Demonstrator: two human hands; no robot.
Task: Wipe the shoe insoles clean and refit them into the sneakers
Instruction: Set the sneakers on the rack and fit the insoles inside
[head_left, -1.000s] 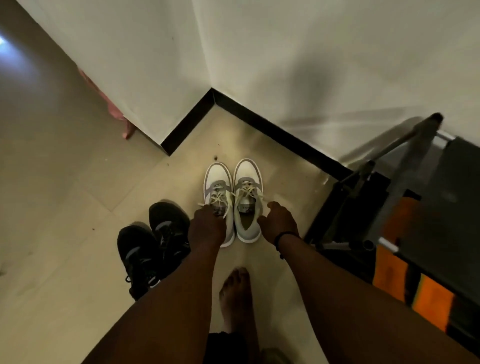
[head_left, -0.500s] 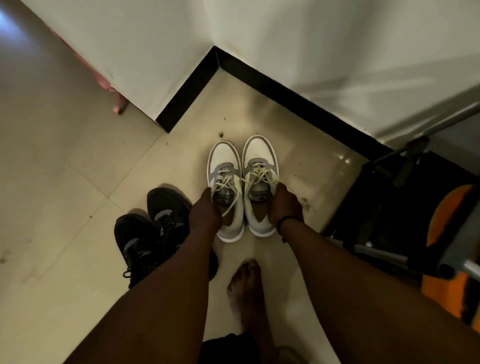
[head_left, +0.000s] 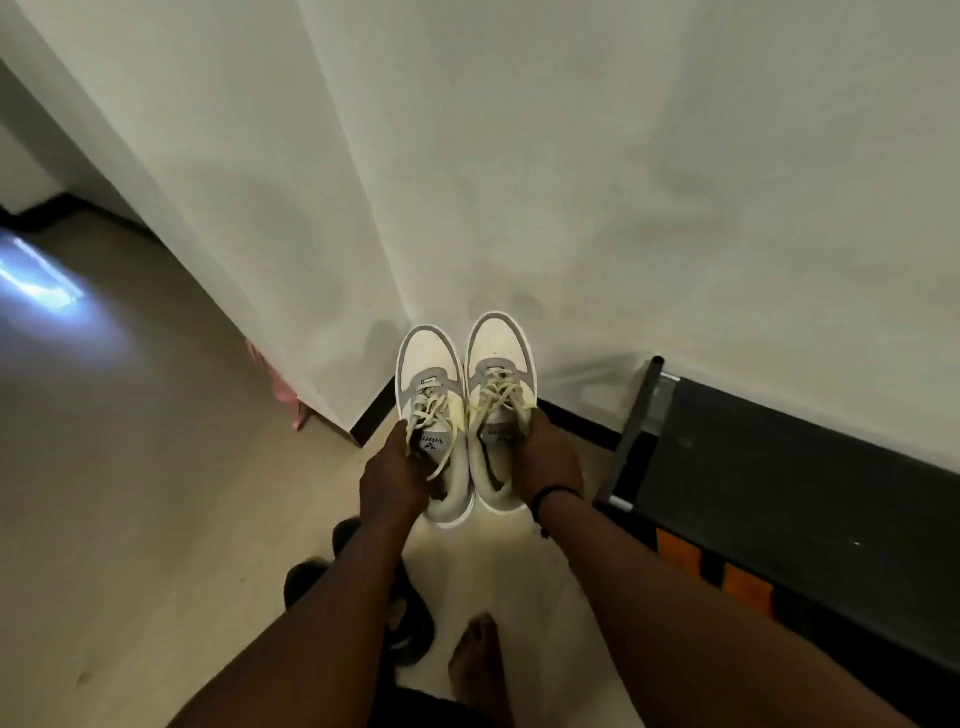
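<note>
Sneakers lifted off floor | left hand, right hand each grasping one collar, 12 o'clock | likely carrying to remove insoles

Pale tiled floor in a wall corner

A black skirting edges the floor where it meets the white walls. Dark shoes lie on it, partly hidden behind a forearm, with a bare foot planted just beside them. A pink object stands by the wall's outer corner. A bluish glare falls on the tiles at far left. A black rack with orange patches stands against the right wall.
</note>
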